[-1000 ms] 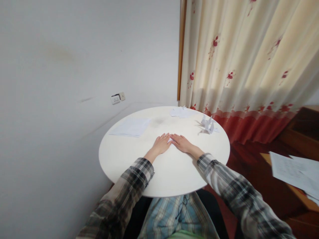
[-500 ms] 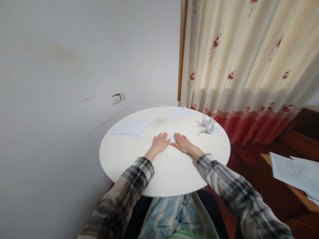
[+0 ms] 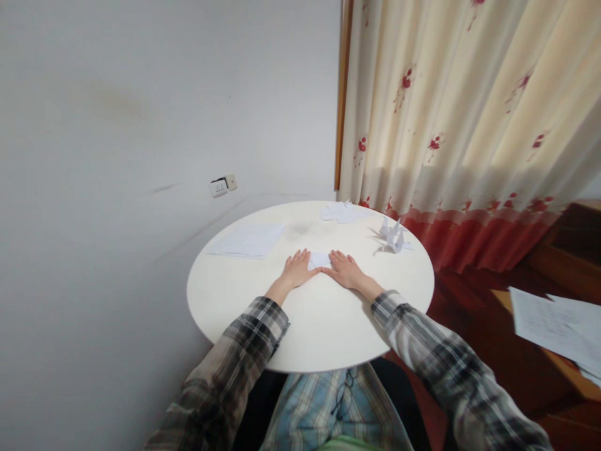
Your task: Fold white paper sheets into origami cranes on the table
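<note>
A small folded piece of white paper [image 3: 320, 259] lies flat on the round white table [image 3: 323, 326] between my hands. At its left edge rests my left hand [image 3: 297, 269], palm down with the fingers stretched out and the thumb reaching toward the paper's near edge. On the right side, my right hand [image 3: 345, 269] lies flat with its fingers spread, covering part of the paper. Both thumb tips come close together at the near edge. Neither hand grips anything.
A stack of white paper sheets [image 3: 246, 240] lies at the table's left. Folded paper cranes [image 3: 392, 235] stand at the right, and more paper pieces [image 3: 342, 212] lie at the back. A wall is on the left, a curtain [image 3: 446, 113] behind, and papers [image 3: 554, 326] lie on furniture at right.
My left hand has slid a little to the left, so more of the folded paper shows between my hands. My right hand has barely moved.
</note>
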The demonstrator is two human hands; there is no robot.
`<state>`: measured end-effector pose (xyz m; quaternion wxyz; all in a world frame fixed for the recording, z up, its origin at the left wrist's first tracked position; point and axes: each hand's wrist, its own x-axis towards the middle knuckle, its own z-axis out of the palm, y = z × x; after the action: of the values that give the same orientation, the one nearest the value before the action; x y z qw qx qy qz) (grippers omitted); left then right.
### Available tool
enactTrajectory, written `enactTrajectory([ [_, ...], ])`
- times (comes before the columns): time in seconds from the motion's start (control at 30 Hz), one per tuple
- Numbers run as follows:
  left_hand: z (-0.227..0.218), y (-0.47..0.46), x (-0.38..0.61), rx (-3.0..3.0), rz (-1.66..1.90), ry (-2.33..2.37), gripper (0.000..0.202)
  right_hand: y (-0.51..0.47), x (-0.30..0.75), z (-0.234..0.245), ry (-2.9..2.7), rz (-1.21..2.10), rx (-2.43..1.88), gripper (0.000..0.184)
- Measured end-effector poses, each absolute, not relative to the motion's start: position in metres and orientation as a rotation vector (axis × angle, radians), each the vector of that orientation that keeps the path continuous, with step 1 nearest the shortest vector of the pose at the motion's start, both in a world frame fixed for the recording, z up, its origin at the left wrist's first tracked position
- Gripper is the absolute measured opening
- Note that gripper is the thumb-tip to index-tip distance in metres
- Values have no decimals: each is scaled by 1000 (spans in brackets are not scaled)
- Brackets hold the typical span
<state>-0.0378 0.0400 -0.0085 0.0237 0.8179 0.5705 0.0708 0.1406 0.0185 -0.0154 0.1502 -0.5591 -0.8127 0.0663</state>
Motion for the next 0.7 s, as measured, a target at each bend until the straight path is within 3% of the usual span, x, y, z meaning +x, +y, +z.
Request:
enactTrajectory([
  [0.43,-6,40,-38,2592,677,1669,54,27,148,-21,-2216,67,-1460,43],
  [0.7,-2,38,-37,2505,732,1717,47,28,150,-18,-2135,92,-1446,40],
])
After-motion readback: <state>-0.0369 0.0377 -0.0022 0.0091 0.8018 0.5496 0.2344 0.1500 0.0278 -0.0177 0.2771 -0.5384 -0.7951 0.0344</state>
